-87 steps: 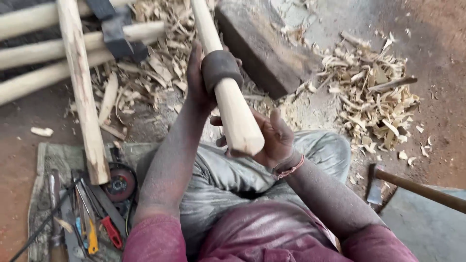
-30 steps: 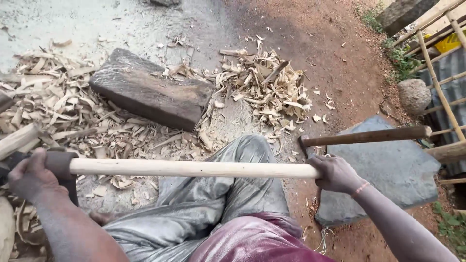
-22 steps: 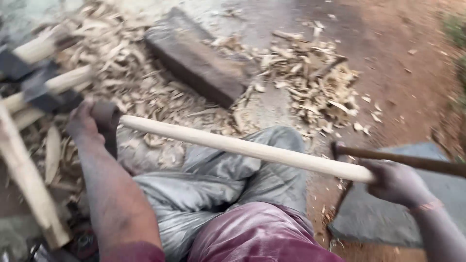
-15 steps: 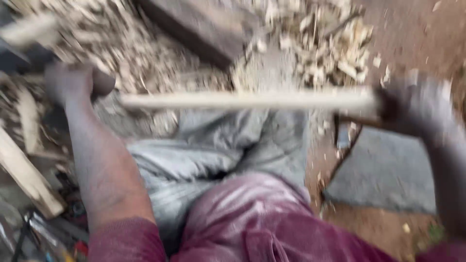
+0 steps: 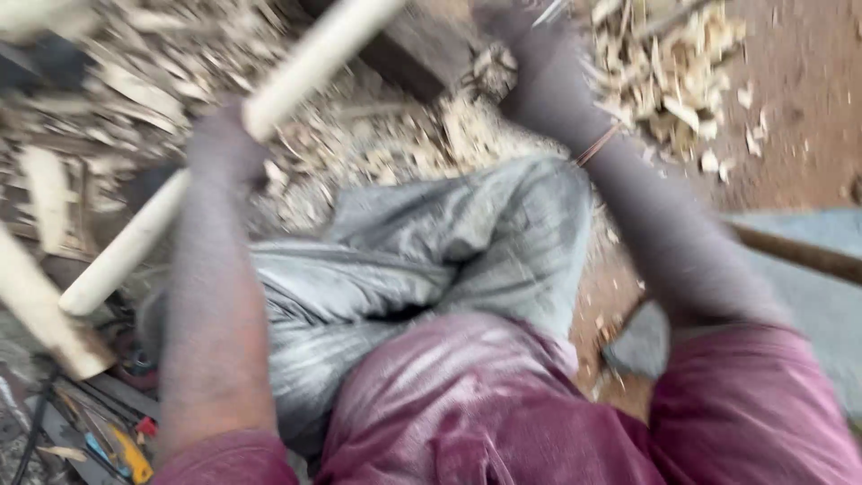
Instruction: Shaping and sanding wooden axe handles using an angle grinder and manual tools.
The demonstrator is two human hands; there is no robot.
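1. A long, pale, rounded wooden pole [image 5: 224, 135] is seen running diagonally from the lower left of the frame up to the top centre, heavily blurred.
2. The left hand [image 5: 223, 144] is wrapped around the pole in the upper left of the frame, its fingers clamped on the shaft about midway along the visible length.
3. The right hand [image 5: 530, 45] is stretched toward the top centre of the frame, just beside a dark wooden block [image 5: 409, 49]; whether it is closed on anything cannot be told through the blur.
4. A thin band [image 5: 597, 144] is worn on the right wrist.
5. A heap of pale wood shavings [image 5: 673, 72] is spread at the upper right, and more chips are scattered across the upper left.
6. Grey trousers [image 5: 431, 260] fill the centre of the frame, with a maroon shirt [image 5: 485, 413] below them.
7. Another pale length of timber [image 5: 40, 310] lies at the left edge, and small hand tools [image 5: 117, 445] with coloured handles are seen at the lower left corner.
8. A dark stick [image 5: 799, 251] is laid over a grey slab [image 5: 808, 305] at the right edge.
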